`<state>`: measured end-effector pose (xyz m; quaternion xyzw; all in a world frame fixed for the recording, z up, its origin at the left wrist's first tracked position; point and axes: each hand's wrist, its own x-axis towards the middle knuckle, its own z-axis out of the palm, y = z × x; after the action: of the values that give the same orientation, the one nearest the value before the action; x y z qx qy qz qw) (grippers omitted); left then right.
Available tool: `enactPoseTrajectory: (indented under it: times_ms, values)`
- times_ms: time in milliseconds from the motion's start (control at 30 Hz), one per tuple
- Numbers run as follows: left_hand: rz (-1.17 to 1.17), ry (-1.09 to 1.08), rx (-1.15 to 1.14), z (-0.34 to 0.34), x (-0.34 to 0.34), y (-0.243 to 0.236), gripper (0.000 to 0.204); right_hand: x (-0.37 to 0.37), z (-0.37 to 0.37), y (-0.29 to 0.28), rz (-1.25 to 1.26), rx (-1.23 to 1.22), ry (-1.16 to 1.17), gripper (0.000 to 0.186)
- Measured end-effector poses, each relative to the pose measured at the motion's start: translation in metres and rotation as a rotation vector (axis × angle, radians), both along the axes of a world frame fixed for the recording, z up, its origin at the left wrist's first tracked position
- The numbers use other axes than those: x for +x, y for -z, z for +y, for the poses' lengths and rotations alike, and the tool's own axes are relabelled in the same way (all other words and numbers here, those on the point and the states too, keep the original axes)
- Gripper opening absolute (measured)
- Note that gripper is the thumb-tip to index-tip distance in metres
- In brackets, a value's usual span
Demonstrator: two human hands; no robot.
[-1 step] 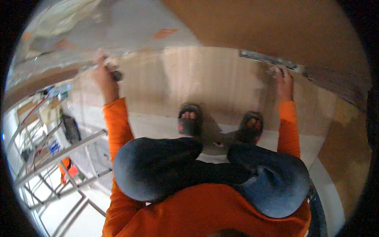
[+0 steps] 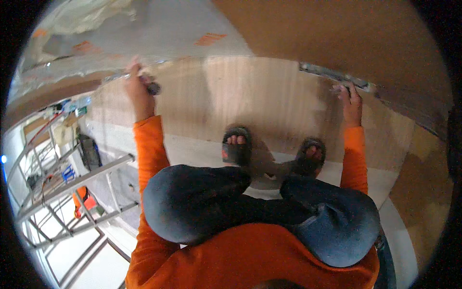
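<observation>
Between my two hands the plywood platform [image 2: 269, 101] lies bare from its far edge back to my feet, so my fingers could sweep across it freely. My left hand [image 2: 137, 89] sits at the far left corner, closed on a small dark tool [image 2: 153, 87], hard against the grey wall [image 2: 168, 33] that blocks anything beyond. My right hand [image 2: 350, 98] rests at the far right edge, touching a metal strip [image 2: 332, 74] that bars the way. My sandals [image 2: 236, 147] and knees [image 2: 192, 202] crowd the near side. Off the left edge, scaffold bars [image 2: 72, 185] stand over open drop.
</observation>
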<state>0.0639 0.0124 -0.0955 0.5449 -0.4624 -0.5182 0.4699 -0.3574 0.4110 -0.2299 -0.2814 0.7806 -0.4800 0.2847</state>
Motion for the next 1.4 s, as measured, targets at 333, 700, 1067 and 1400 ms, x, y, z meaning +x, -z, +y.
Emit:
enactPoseTrajectory:
  times_ms: [333, 700, 1067, 1400]
  values:
    - [0.528, -0.038, 0.506, 0.03, -0.03, 0.155, 0.02, 0.009, 0.045, 0.024, 0.116, 0.127, -0.12, 0.033]
    - [0.851, -0.115, 0.437, 0.01, -0.05, 0.193, 0.01, 0.026, 0.073, 0.032, 0.18, 0.206, -0.089, 0.022]
    - [1.096, 0.028, 0.493, 0.002, -0.037, 0.169, 0.04, 0.041, 0.054, 0.019, 0.159, 0.22, -0.152, 0.024]
    - [0.996, -0.011, 0.498, 0.012, -0.054, 0.157, 0.057, 0.044, 0.063, 0.027, 0.089, 0.177, -0.124, 0.026]
